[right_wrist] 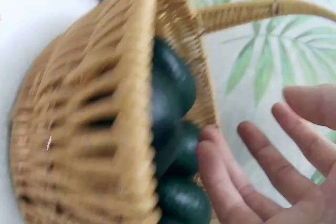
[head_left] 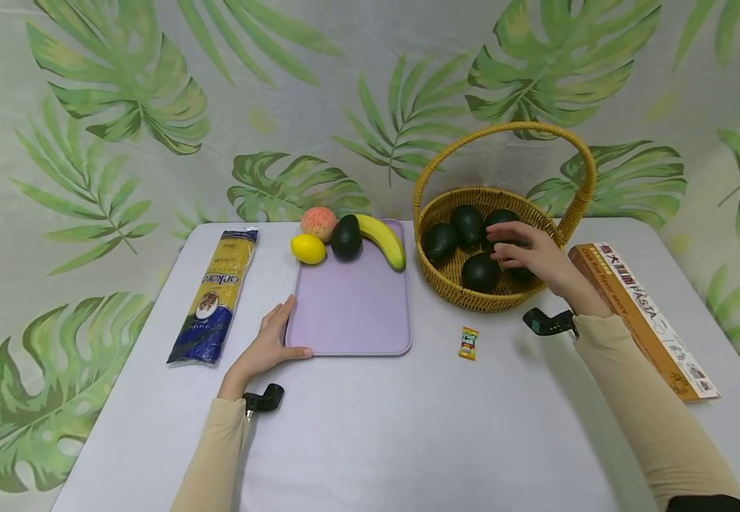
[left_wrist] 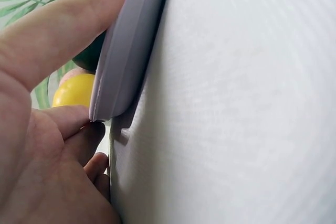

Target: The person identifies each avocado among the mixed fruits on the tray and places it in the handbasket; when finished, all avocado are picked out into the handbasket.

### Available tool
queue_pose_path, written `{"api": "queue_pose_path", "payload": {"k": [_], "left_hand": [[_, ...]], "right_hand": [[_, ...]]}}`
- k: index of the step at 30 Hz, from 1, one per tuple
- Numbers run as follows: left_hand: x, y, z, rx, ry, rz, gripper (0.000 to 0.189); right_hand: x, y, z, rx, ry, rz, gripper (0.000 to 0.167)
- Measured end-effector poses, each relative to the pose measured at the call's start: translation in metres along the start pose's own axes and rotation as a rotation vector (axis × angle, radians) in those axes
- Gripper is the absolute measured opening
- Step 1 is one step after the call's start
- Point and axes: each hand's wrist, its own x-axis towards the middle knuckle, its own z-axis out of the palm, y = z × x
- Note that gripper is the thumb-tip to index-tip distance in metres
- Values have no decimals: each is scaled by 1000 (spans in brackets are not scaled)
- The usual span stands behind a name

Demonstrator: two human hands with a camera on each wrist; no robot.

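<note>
My left hand (head_left: 271, 338) rests at the near left corner of a lilac tray (head_left: 352, 313), the thumb along the front edge and the fingers along the left side. At the tray's far end lie a peach (head_left: 319, 224), a lemon (head_left: 308, 249), a dark avocado (head_left: 346, 237) and a banana (head_left: 384, 242). My right hand (head_left: 533, 254) hovers over the right part of a wicker basket (head_left: 482, 302), fingers spread and nothing in them. Several dark green avocados (head_left: 480, 273) sit in the basket, some partly hidden by this hand. In the right wrist view, the fingertips (right_wrist: 210, 153) overlap the basket's rim.
A pasta packet (head_left: 210, 299) lies on the left of the white table (head_left: 370, 441). A small yellow candy packet (head_left: 469, 343) lies in front of the basket, and a long pasta box (head_left: 645, 320) to its right. The basket's tall handle (head_left: 504, 128) arches above it.
</note>
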Motion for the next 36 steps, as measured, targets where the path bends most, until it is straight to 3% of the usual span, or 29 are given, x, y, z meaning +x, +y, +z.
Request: {"api": "queue_pose_path", "payload": {"k": [3, 7, 13, 17, 25, 36], "left_hand": [[0, 0, 0, 2, 0, -3, 111], [0, 0, 0, 3, 1, -7, 111], [0, 1, -1, 0, 2, -14, 111], [0, 0, -1, -5, 4, 0, 112], [1, -1, 0, 9, 8, 11, 112], [1, -1, 0, 8, 1, -8, 112]], "right_hand": [[1, -10, 7, 78, -15, -43, 42], [5, -24, 24, 124, -94, -95, 41], [17, -42, 65, 127, -264, -144, 46], [30, -49, 94, 118, -326, -143, 45], [63, -50, 136, 123, -314, -134, 49], [104, -49, 169, 96, -256, -99, 62]]}}
